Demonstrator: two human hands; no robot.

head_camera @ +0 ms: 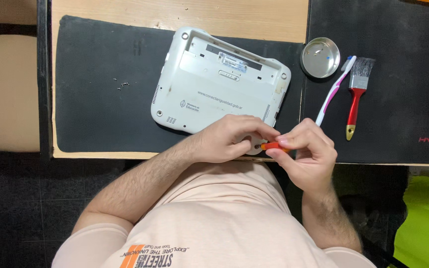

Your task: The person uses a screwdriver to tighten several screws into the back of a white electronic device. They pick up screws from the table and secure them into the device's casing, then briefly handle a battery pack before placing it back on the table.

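A wooden table (175,12) fills the upper frame, covered by a black mat (100,99) on the left and a second dark mat (403,99) on the right. A white laptop (214,89) lies upside down at the centre of the frame, tilted, its long axis running from upper left to lower right. Both hands meet at its lower right corner, at the table's near edge. The left hand (232,139) is curled over that corner, fingers bent down on the shell. The right hand (309,154) pinches a small orange tool (275,146), probably a screwdriver, though only its handle shows. The tool lies nearly level, pointing left toward the laptop corner, which sits just left of the right hand; its tip is hidden under the left fingers.

To the upper right of the hands stand a round metal dish (320,57), a pink-and-white toothbrush (334,89) and a red-handled brush (356,94). A few loose screws (121,84) lie on the left mat.
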